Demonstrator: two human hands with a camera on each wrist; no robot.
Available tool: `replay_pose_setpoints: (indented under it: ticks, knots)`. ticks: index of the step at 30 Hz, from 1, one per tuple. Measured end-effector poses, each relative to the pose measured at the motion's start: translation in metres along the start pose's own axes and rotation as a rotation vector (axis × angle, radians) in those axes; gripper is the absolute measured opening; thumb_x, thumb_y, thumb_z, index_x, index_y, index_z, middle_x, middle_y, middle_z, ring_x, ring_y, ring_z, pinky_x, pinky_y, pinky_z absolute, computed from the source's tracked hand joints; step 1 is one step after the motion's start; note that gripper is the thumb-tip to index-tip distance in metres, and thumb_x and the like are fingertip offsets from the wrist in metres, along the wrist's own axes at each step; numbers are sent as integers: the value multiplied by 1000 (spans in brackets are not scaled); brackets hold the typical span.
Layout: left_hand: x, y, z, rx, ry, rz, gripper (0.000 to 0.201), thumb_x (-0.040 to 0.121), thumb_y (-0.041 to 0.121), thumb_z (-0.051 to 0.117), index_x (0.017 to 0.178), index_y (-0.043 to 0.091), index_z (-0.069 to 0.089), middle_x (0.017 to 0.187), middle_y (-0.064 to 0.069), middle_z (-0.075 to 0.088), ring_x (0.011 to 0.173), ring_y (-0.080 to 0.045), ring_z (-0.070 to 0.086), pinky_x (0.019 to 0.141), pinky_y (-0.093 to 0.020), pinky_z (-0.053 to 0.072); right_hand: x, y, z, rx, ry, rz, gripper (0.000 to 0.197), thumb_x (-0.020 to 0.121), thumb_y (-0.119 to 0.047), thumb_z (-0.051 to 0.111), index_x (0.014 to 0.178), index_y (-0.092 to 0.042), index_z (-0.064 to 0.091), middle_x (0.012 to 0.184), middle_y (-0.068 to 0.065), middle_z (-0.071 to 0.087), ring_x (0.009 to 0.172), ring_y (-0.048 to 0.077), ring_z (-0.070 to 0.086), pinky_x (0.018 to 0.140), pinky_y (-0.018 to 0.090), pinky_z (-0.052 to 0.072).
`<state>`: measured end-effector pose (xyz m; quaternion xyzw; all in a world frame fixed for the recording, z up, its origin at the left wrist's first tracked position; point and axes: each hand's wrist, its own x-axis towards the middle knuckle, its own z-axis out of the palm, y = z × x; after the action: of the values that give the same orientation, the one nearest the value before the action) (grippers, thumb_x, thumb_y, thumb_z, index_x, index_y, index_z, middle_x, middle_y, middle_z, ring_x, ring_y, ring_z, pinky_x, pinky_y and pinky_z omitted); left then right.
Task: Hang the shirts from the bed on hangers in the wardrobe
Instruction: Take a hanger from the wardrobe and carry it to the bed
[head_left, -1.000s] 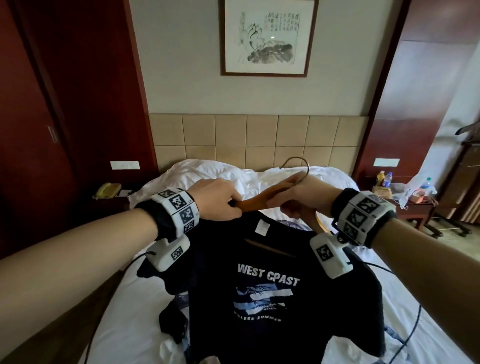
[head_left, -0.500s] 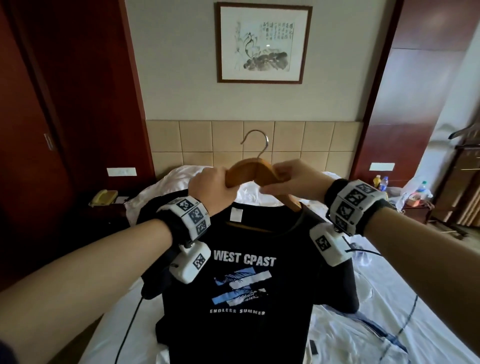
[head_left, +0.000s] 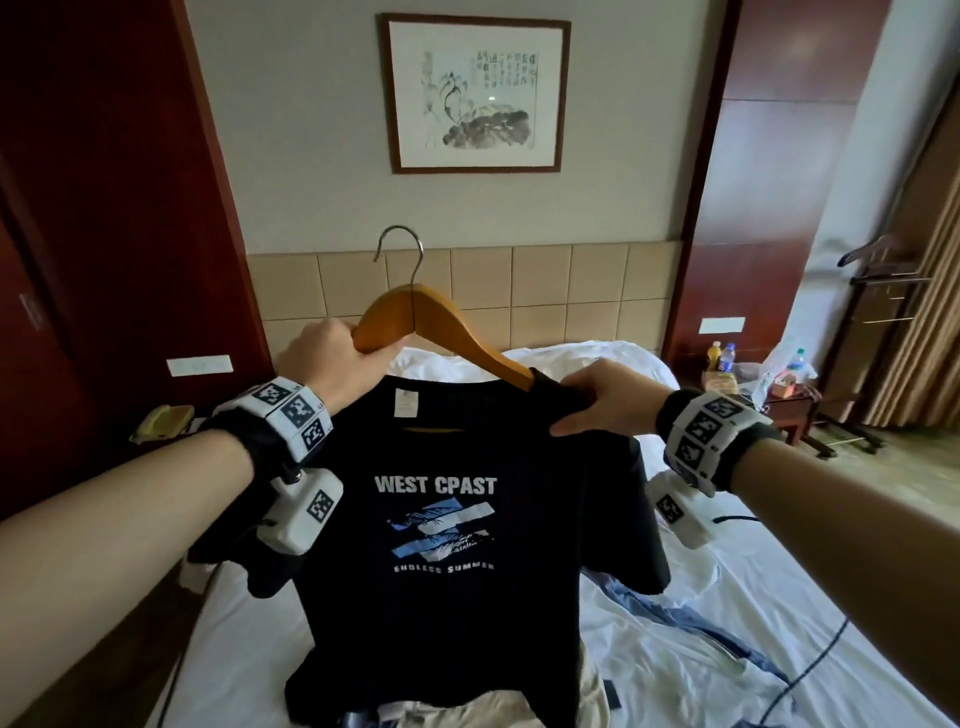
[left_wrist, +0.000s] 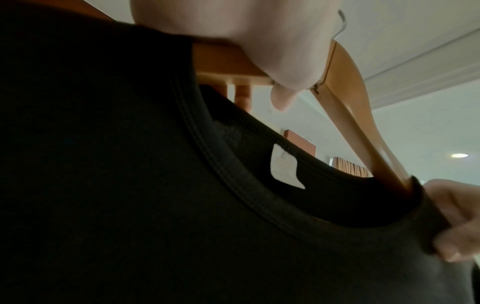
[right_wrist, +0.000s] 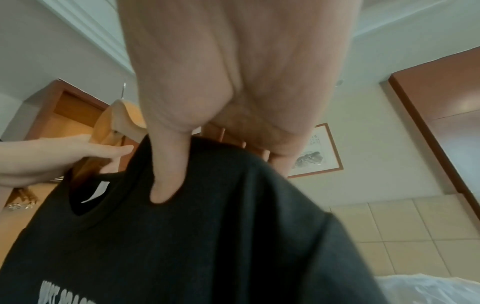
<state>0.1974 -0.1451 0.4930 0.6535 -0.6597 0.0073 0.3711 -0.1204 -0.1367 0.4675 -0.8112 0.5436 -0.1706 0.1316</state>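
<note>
looking down from the head camera, a person holds a black t-shirt (head_left: 447, 519) up above a bed (head_left: 727, 623) with white sheets. the shirt hangs on a wooden hanger (head_left: 441, 327) with a metal hook, its printed front facing the camera. the left hand (head_left: 332, 358) wraps its fingers around the hanger's left arm beside the collar. the right hand (head_left: 608, 400) pinches the shirt's right shoulder where the hanger's right arm goes under the fabric. more clothes lie on the bed near the shirt's hem. a framed picture (head_left: 475, 93) hangs on the far wall. from the left wrist camera, the left hand (left_wrist: 233, 41) grips the hanger (left_wrist: 345, 115) above the open collar, and the right hand (left_wrist: 457, 222) pinches the fabric at the far right. from the right wrist camera, the right hand's thumb presses into the shirt (right_wrist: 207, 236), fingers behind the cloth, while the left hand (right_wrist: 64, 156) holds the hanger (right_wrist: 111, 123) at the left.
</note>
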Motion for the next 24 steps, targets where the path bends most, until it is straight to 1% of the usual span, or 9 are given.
replay_pose_setpoints:
  ticks: [2, 6, 9, 13, 16, 18, 21, 22, 24]
  knots:
    - [1, -2, -1, -1, -1, -15, 63, 79, 71, 62, 53, 14, 55, 57, -2, 62, 57, -25, 62, 56, -27, 44, -1, 8, 3, -7, -17, 37, 25, 78, -33, 81, 67, -36, 59, 67, -13, 59, 65, 3, 54, 67, 20, 40]
    - [4, -8, -3, 5, 4, -71, 61, 81, 70, 62, 58, 14, 58, 60, -1, 60, 58, -24, 59, 61, -30, 43, -6, 28, 14, 16, -39, 140, 28, 77, -25, 82, 63, -29, 59, 63, -11, 59, 60, 5, 55, 65, 23, 42]
    - [6, -14, -4, 26, -10, -133, 65, 80, 73, 60, 68, 9, 64, 67, -6, 62, 58, -23, 54, 64, -32, 44, -13, 36, 21, 36, -16, 168, 31, 79, -22, 81, 62, -31, 57, 62, -13, 58, 59, 1, 53, 59, 15, 38]
    - [10, -24, -6, 42, -3, -169, 64, 78, 75, 61, 74, 10, 65, 83, -13, 66, 77, -32, 62, 74, -38, 49, -19, 40, 30, 29, -35, 223, 29, 80, -25, 81, 63, -26, 58, 63, -11, 58, 59, 4, 54, 58, 15, 38]
    - [13, -31, -7, 44, 16, -191, 65, 75, 76, 62, 77, 11, 64, 89, -17, 66, 91, -40, 65, 85, -47, 52, -26, 45, 45, -46, -86, 281, 22, 81, -29, 80, 79, -11, 67, 75, 0, 58, 73, 17, 56, 65, 22, 40]
    - [13, -35, -8, 30, 26, -215, 69, 73, 78, 62, 76, 9, 66, 87, -17, 65, 88, -40, 65, 84, -48, 53, -31, 47, 50, -64, -96, 310, 31, 82, -30, 79, 91, -1, 71, 82, 7, 58, 78, 21, 55, 67, 25, 41]
    - [18, -45, -11, -37, 48, -258, 80, 60, 88, 57, 73, 9, 66, 82, -15, 68, 80, -37, 66, 82, -51, 55, -34, 50, 48, 130, 3, 329, 32, 80, -23, 81, 96, 3, 73, 89, 18, 70, 81, 28, 65, 75, 33, 55]
    - [22, -53, -11, -67, 54, -281, 84, 55, 92, 56, 72, 10, 65, 81, -15, 68, 79, -37, 67, 83, -52, 56, -37, 52, 50, 174, 22, 339, 34, 80, -23, 81, 99, 3, 72, 93, 18, 71, 85, 29, 66, 80, 35, 56]
    - [35, -72, -5, -155, 86, -331, 92, 42, 100, 57, 72, 13, 65, 83, -12, 70, 77, -36, 69, 83, -54, 57, -43, 53, 61, 143, -46, 375, 38, 80, -25, 81, 104, 1, 69, 93, 10, 67, 86, 25, 63, 79, 33, 51]
